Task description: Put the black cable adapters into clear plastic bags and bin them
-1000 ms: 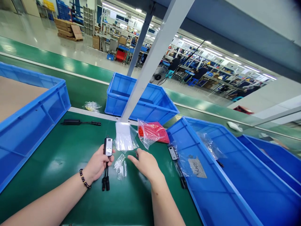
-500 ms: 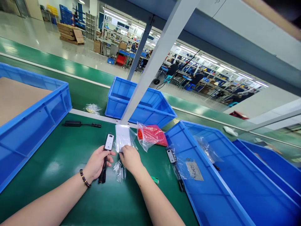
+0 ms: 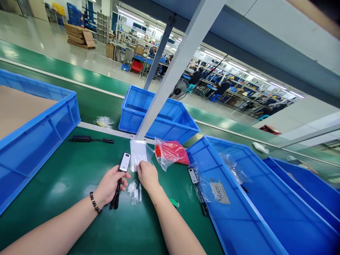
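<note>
My left hand [image 3: 113, 182] is closed around a small black-and-white electronic module [image 3: 124, 162], its white face up and its black cables hanging below the fingers. To the right, my right hand [image 3: 147, 175] has its fingers pinched together at the lower edge of a stack of clear plastic bags [image 3: 138, 152]. Whether a single bag is between the fingertips is hidden. Between the hands lies a small pile of crumpled clear plastic [image 3: 135, 193]. Partly behind my right forearm is a green object [image 3: 174, 203].
Another black module with cable [image 3: 81, 139] lies at the upper left. A red bag in clear plastic [image 3: 174, 152] sits near the post [image 3: 170, 71]. Blue bins stand left [image 3: 39, 132], behind [image 3: 159, 126] and right [image 3: 239, 209]. A bagged module [image 3: 193, 176] rests against the right bin.
My right hand has moved left and down onto the bag stack, its fingers closing. My left hand still holds the module, now slightly tilted. The green object has come into view.
</note>
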Demonstrator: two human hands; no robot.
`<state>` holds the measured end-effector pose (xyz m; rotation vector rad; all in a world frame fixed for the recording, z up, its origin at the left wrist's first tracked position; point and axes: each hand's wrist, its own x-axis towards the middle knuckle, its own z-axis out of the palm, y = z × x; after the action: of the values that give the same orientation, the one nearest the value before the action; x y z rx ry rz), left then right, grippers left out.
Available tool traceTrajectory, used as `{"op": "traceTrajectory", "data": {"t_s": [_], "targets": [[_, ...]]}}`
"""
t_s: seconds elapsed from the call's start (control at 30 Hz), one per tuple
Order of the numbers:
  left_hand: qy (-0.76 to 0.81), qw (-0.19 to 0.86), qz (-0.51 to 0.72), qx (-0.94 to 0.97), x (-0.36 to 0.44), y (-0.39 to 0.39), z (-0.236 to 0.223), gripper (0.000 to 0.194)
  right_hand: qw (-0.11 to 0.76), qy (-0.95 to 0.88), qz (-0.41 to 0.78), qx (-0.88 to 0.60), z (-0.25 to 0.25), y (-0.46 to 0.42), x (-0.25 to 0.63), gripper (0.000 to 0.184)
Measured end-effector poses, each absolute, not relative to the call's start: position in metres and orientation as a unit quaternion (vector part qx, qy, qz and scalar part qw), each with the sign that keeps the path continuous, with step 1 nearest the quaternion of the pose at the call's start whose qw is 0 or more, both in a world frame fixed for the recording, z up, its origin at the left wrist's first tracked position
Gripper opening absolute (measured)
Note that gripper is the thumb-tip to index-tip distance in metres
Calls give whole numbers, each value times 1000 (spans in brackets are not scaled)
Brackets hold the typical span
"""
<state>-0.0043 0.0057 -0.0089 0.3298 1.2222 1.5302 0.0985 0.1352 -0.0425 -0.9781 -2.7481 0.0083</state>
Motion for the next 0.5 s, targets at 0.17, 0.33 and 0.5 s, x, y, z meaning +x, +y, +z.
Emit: {"op": "traceTrajectory", "data": {"t_s": [0.17, 0.33, 0.5], "targets": [[516, 551, 641, 139, -3, 6, -8, 16, 110, -943, 7, -313, -42, 136, 98, 16], [515, 557, 636, 140, -2, 6, -7, 18, 143, -929, 46, -338, -42, 137, 98, 14], [516, 563, 629, 148, -2, 6, -8, 18, 159, -922, 68, -346, -42, 139, 98, 30]]}}
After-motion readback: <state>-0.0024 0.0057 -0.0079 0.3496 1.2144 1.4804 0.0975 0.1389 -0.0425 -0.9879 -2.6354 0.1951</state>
